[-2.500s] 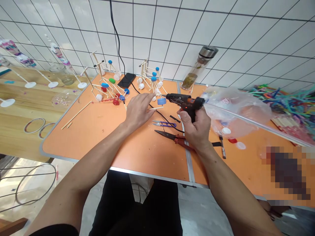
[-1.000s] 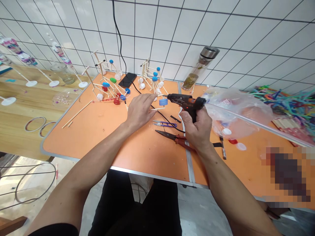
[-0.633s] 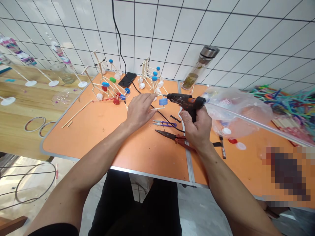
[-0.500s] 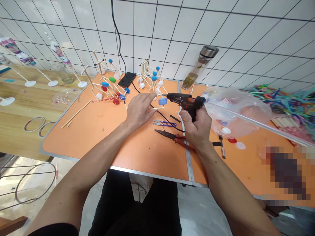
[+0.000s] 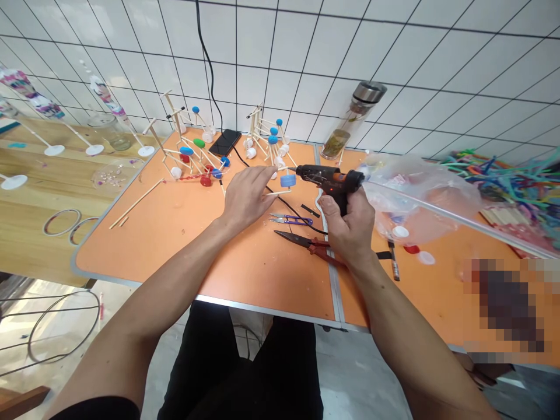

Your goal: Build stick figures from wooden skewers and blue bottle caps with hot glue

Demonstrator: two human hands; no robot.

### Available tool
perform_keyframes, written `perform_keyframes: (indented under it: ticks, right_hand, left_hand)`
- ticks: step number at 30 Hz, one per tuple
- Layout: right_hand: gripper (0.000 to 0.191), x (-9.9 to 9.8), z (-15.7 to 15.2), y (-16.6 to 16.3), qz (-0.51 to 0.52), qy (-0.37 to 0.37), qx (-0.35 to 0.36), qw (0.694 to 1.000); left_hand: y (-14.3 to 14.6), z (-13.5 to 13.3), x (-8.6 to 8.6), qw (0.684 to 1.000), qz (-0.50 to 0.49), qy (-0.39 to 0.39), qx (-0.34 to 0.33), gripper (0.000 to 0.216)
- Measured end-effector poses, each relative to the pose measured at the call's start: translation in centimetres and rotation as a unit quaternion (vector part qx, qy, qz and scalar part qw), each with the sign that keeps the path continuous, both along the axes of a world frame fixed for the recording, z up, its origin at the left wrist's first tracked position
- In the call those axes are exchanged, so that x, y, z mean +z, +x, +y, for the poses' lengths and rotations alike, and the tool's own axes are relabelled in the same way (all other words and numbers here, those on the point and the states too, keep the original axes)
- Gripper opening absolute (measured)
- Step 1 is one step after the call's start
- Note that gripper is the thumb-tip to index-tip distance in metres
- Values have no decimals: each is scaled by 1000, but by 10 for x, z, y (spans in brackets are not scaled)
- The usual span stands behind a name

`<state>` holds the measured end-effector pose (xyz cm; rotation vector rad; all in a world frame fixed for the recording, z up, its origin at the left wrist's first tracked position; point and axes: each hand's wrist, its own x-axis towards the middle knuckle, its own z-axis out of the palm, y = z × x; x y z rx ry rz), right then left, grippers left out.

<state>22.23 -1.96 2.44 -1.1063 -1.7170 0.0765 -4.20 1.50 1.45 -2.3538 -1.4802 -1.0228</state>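
My right hand (image 5: pixel 351 224) is wrapped round the grip of a black hot glue gun (image 5: pixel 330 178), with a long clear glue stick (image 5: pixel 437 208) running out of its back. Its nozzle points left and meets, or nearly meets, the end of a thin wooden stick above a blue bottle cap (image 5: pixel 288 181). My left hand (image 5: pixel 248 191) is closed on a wooden-stick piece (image 5: pixel 280 192) that carries the blue cap between two sticks. The fingertips on the far side are hidden. Below lie purple-handled thread snips (image 5: pixel 292 220) and red-handled pliers (image 5: pixel 301 240).
Behind my hands stand stick-and-cap models (image 5: pixel 269 137) and a phone (image 5: pixel 225 142). A glass tea bottle (image 5: pixel 354 119) is at the wall, a plastic bag (image 5: pixel 429 192) to the right. A black cord (image 5: pixel 249 166) crosses the orange table (image 5: pixel 245 262). Loose sticks (image 5: pixel 135 204) lie left.
Almost nothing differs. Both hands, the glue gun and the stick piece hold the same positions; the whole view has shifted very slightly.
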Motion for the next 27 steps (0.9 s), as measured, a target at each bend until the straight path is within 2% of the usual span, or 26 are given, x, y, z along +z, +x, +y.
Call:
perform_keyframes:
  ticks: [18,27]
  right_hand:
    - [44,4,0,-2,3,-1,9,1000]
    - [45,3,2,1,49,-73,29,996]
  left_hand:
    - [-1,-1,0,1000,-14,14,-15,53]
    - [-7,3,1,999,-33,0,3,55]
